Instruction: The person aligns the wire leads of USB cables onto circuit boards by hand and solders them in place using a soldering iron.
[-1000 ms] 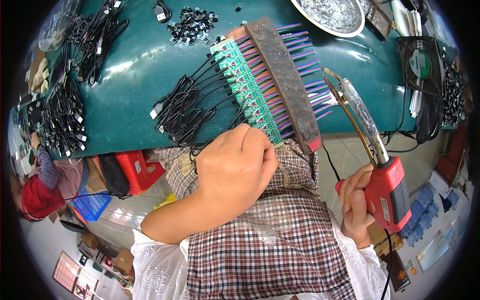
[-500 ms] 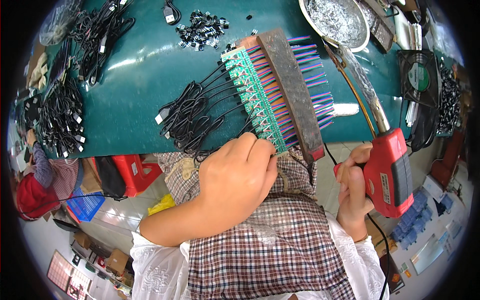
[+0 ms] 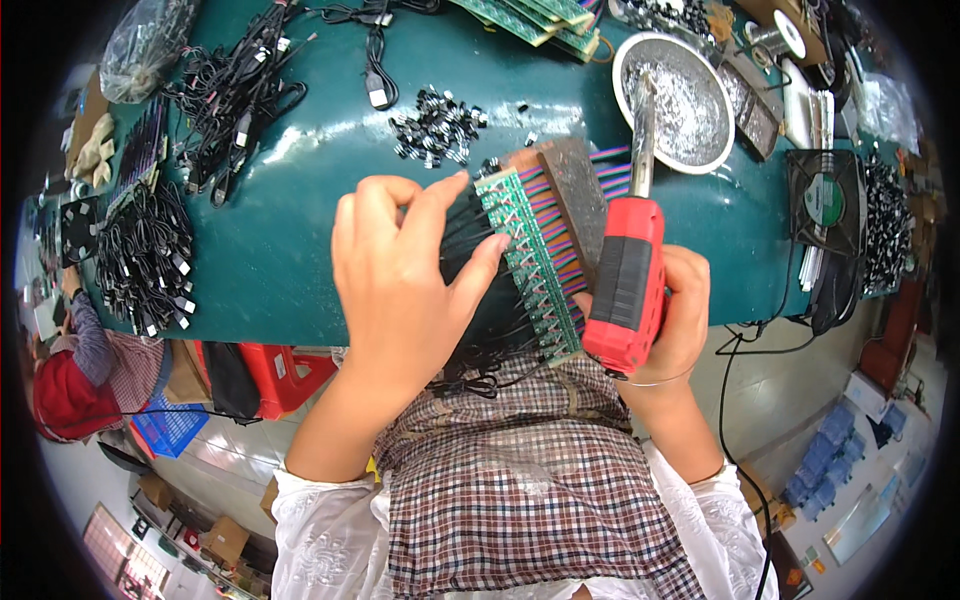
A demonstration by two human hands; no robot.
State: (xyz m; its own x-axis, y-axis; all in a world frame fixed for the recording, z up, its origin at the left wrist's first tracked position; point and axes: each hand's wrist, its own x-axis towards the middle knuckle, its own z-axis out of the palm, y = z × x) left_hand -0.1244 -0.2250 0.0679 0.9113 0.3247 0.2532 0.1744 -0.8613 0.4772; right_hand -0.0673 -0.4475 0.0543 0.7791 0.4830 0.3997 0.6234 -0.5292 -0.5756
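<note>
My right hand [image 3: 682, 310] grips a red and black soldering gun [image 3: 628, 285], its metal barrel pointing away from me and its tip over a round pan [image 3: 622, 85] of silvery solder scraps. My left hand [image 3: 405, 275] holds nothing; thumb and index finger are spread beside a strip of green circuit boards [image 3: 533, 265], with the thumb at its edge. Black cables run from the strip's left side, partly hidden under that hand. Thin coloured wires [image 3: 615, 175] fan out on the right beneath a dark heavy bar [image 3: 577, 195]. The soldering gun covers the bar's near end.
Small black connectors [image 3: 436, 128] lie heaped beyond the strip. Bundles of black USB cables [image 3: 145, 250] cover the left of the green table [image 3: 290, 240]. More green boards [image 3: 530, 18] lie at the far edge. A black fan [image 3: 826, 200] stands right. Another person [image 3: 85, 370] sits far left.
My right hand has brought the soldering gun up and left, its tip now over the pan. My left hand has left the strip's near end, opened, and moved up and left beside the boards.
</note>
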